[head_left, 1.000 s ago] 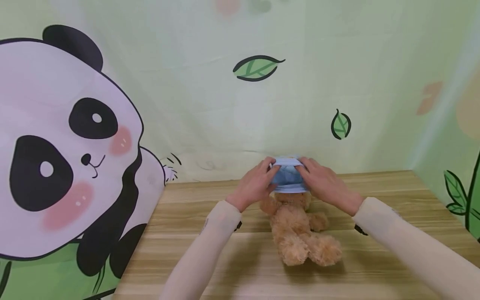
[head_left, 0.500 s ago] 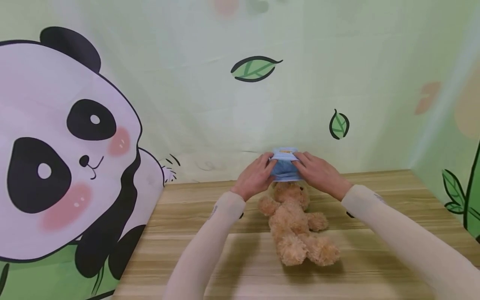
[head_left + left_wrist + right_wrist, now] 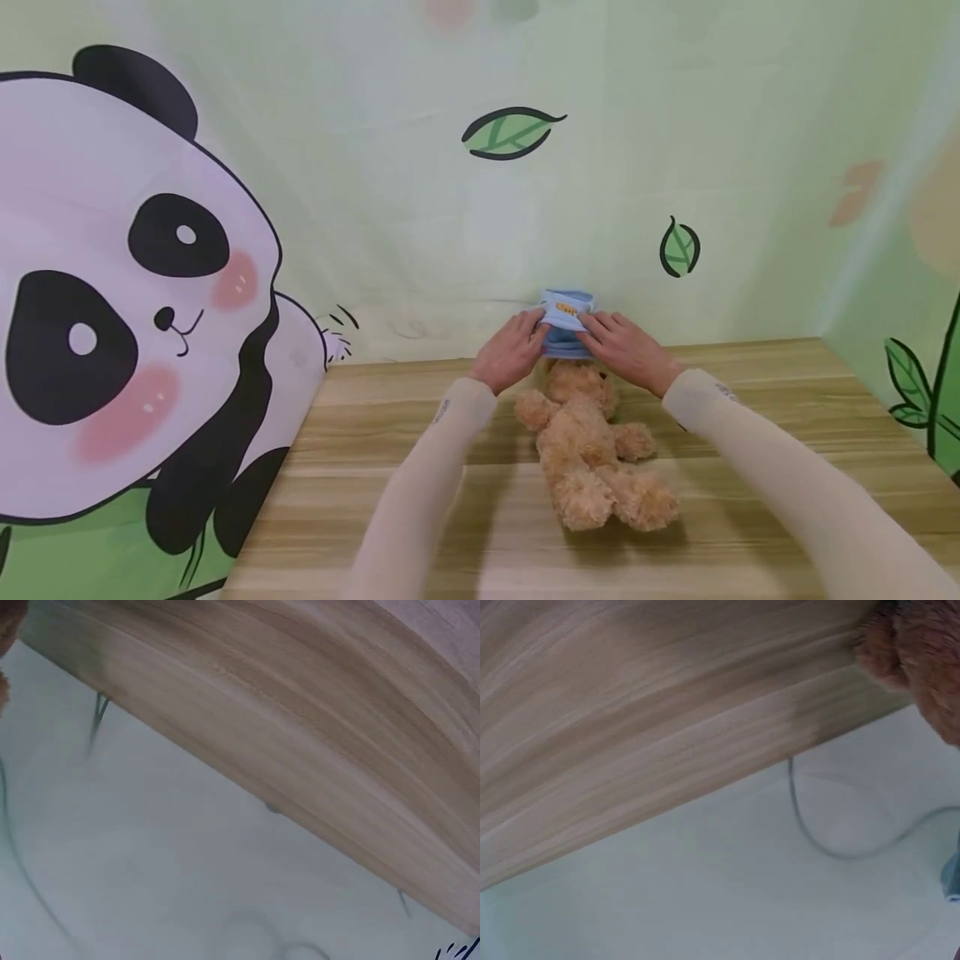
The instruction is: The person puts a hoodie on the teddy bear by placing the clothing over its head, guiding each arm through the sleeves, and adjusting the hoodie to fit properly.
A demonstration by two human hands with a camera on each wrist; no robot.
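Observation:
A tan plush teddy bear [image 3: 581,442] lies on its back on the wooden table, feet toward me. Just beyond its head, both my hands hold up a small light blue garment [image 3: 564,298] with an orange print, its lower rim close to the top of the bear's head. My left hand [image 3: 510,352] pinches its left side, thumb toward me. On the right side my right hand [image 3: 628,347] pinches it likewise. At the right wrist view's edge, part of the bear [image 3: 930,664] and a bit of blue cloth [image 3: 952,877] show. The bear's fur [image 3: 6,626] also shows in the left wrist view.
The wooden table [image 3: 405,442] ends at a pale green backdrop [image 3: 420,225] printed with leaves. A large printed panda [image 3: 112,250] covers the left side. Another printed panel [image 3: 907,333] stands along the right.
Both hands have lifted the blue garment up and away from the bear's head. More of the head now shows, and the orange print has come into view. The bear's body stays about where it was.

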